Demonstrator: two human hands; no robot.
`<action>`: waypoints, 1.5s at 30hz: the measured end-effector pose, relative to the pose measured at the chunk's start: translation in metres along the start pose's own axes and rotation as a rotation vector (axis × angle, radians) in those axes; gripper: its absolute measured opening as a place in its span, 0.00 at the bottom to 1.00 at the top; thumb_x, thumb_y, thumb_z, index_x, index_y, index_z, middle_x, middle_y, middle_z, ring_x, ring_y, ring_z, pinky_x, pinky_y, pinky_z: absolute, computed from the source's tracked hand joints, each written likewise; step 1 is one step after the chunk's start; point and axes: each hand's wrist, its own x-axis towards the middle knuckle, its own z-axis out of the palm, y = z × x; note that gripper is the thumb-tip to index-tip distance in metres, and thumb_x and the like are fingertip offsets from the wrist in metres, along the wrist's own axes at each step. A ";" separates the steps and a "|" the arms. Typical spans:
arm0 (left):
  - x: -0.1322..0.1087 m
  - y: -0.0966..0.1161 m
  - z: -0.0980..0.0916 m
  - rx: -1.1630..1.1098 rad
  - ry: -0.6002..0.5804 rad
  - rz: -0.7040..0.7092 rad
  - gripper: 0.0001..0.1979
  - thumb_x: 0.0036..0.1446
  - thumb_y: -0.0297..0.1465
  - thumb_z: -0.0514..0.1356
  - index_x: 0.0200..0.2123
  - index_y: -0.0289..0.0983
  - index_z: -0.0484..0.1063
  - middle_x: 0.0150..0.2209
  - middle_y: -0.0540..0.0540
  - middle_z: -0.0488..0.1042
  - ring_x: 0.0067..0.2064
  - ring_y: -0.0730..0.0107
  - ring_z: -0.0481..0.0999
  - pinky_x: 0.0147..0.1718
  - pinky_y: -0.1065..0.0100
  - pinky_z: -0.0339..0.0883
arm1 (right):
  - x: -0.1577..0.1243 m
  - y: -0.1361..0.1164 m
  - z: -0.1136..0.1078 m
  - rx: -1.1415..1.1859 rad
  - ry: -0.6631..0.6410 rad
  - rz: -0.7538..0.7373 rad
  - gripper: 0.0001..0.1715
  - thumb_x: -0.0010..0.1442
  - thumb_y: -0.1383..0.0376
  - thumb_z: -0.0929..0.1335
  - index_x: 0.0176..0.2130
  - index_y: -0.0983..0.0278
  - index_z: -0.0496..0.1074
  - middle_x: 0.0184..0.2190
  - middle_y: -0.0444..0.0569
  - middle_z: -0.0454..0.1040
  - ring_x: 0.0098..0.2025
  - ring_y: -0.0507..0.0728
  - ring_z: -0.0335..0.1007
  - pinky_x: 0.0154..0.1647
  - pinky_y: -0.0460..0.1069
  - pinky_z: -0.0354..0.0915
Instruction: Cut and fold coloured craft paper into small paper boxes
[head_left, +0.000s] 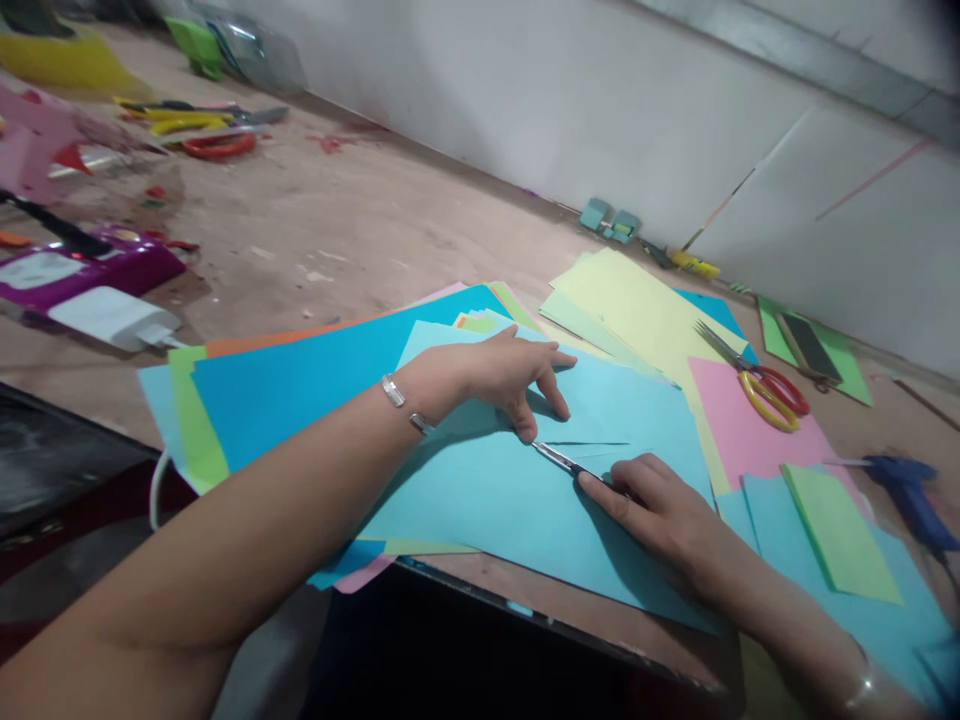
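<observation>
My right hand (660, 510) grips a utility knife (559, 460), its blade tip resting on a light blue sheet of paper (480, 500). Thin slits run across the sheet just beside the blade. Close to the knife tip, my left hand (517, 375) presses on the same sheet with fingers spread, the thumb almost at the blade. Beneath lie stacked coloured sheets, among them a darker blue sheet (322, 375). The knife's handle is mostly hidden inside my right hand.
Scissors (765, 385) lie on a pink sheet (727, 400) at right, near a dark blue glue gun (907, 490) and a green paper pad (840, 530). At left are a purple device (142, 265), a white adapter (112, 315) and a pink glue gun (37, 140). The table edge runs close in front.
</observation>
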 end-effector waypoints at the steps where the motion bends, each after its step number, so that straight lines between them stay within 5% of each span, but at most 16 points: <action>1: 0.000 0.000 0.000 0.005 0.002 -0.004 0.24 0.40 0.38 0.73 0.44 0.56 0.78 0.69 0.54 0.50 0.69 0.45 0.46 0.64 0.41 0.31 | 0.000 0.000 -0.002 -0.024 -0.015 -0.041 0.24 0.68 0.68 0.56 0.60 0.61 0.64 0.38 0.53 0.72 0.37 0.57 0.64 0.38 0.53 0.65; 12: -0.003 -0.001 -0.002 -0.015 0.012 0.050 0.22 0.43 0.37 0.72 0.45 0.55 0.78 0.69 0.54 0.51 0.70 0.47 0.42 0.64 0.40 0.29 | -0.008 -0.005 -0.013 -0.043 -0.053 -0.082 0.25 0.68 0.70 0.57 0.61 0.57 0.62 0.37 0.51 0.73 0.36 0.56 0.67 0.36 0.50 0.68; 17: -0.004 0.001 -0.003 0.016 0.101 0.159 0.14 0.54 0.36 0.64 0.46 0.50 0.78 0.67 0.48 0.58 0.70 0.48 0.42 0.63 0.40 0.39 | -0.011 0.008 -0.024 -0.116 0.088 -0.060 0.21 0.66 0.69 0.60 0.55 0.55 0.69 0.46 0.55 0.74 0.42 0.59 0.72 0.39 0.54 0.71; 22: 0.001 -0.001 0.002 -0.116 0.238 0.240 0.20 0.61 0.40 0.57 0.56 0.44 0.71 0.59 0.46 0.71 0.66 0.55 0.57 0.60 0.55 0.54 | 0.020 0.024 -0.028 -0.214 0.222 -0.015 0.19 0.65 0.70 0.61 0.54 0.65 0.71 0.51 0.61 0.74 0.50 0.63 0.72 0.46 0.58 0.72; 25: 0.004 -0.001 0.004 -0.268 0.406 0.150 0.21 0.64 0.41 0.52 0.56 0.40 0.71 0.56 0.44 0.74 0.59 0.60 0.69 0.55 0.61 0.63 | 0.038 0.035 -0.015 -0.247 0.241 0.009 0.21 0.64 0.70 0.61 0.54 0.70 0.71 0.53 0.65 0.73 0.52 0.66 0.72 0.46 0.60 0.71; 30: 0.011 -0.002 0.005 -0.466 0.710 -0.054 0.25 0.65 0.43 0.47 0.51 0.34 0.74 0.47 0.40 0.79 0.50 0.61 0.76 0.50 0.63 0.68 | 0.043 0.049 0.001 -0.236 0.339 0.125 0.17 0.65 0.70 0.60 0.44 0.64 0.76 0.37 0.55 0.80 0.39 0.61 0.77 0.38 0.57 0.72; 36: 0.017 -0.006 0.008 -0.451 0.801 -0.166 0.23 0.64 0.43 0.46 0.46 0.37 0.75 0.44 0.43 0.80 0.49 0.59 0.76 0.48 0.61 0.69 | 0.041 0.051 0.003 -0.165 0.339 0.088 0.22 0.62 0.63 0.66 0.55 0.67 0.70 0.53 0.61 0.74 0.56 0.66 0.69 0.53 0.62 0.67; 45: 0.017 -0.011 0.007 -0.465 0.872 -0.203 0.24 0.65 0.42 0.46 0.47 0.35 0.75 0.43 0.40 0.80 0.49 0.58 0.76 0.48 0.60 0.70 | 0.041 0.050 0.001 -0.030 0.346 0.110 0.13 0.65 0.66 0.62 0.42 0.62 0.76 0.39 0.52 0.81 0.50 0.63 0.75 0.52 0.61 0.69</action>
